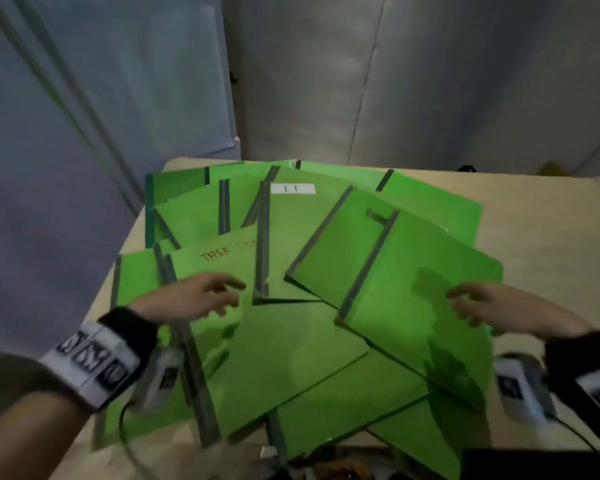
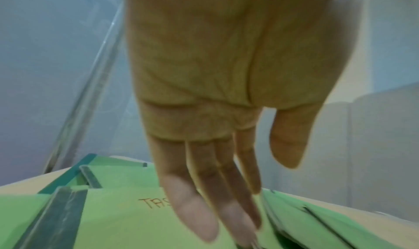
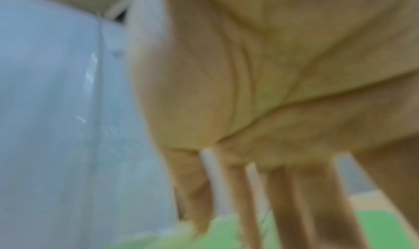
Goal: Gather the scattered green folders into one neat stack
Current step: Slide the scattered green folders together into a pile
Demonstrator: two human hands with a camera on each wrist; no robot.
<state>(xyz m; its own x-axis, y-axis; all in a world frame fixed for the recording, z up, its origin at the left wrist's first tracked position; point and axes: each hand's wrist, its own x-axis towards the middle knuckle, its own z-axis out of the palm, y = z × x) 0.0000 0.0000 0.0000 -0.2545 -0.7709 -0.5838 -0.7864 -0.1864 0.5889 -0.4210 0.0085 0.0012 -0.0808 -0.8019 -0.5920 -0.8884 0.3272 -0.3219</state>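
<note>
Hands, two, bare, each with a black wrist strap carrying white printed markers. Left hand [image 1: 201,296]: fingers straight and loosely spread, holding nothing, poised over the hand-lettered folder; whether the fingertips [image 2: 192,208] touch its cover cannot be told. Right hand [image 1: 489,306]: fingers extended and slightly parted, nothing held, at the near right edge of the right-hand folder; contact unclear, the right wrist view being blurred.

Green card folders [image 1: 291,254] with dark grey spine strips: many, scattered in an overlapping fan across the middle of the desk, spines at differing angles, several corners jutting past the near edge.
- Folder lettered "TASK" [image 1: 243,341] in brown: near centre-left, lying over others.
- Folder with a white rectangular label [image 1: 293,188]: centre, farther back.
- Bright green folder [image 1: 420,299], tilted: right, uppermost on that side.
- Darker green folder edge [image 1: 149,209]: far left of the spread.

Pale beige desk [image 1: 541,237]: bare surface to the right of the spread.

Grey wall panels [image 1: 430,81]: behind the desk. Bluish panel [image 1: 66,133]: left.
</note>
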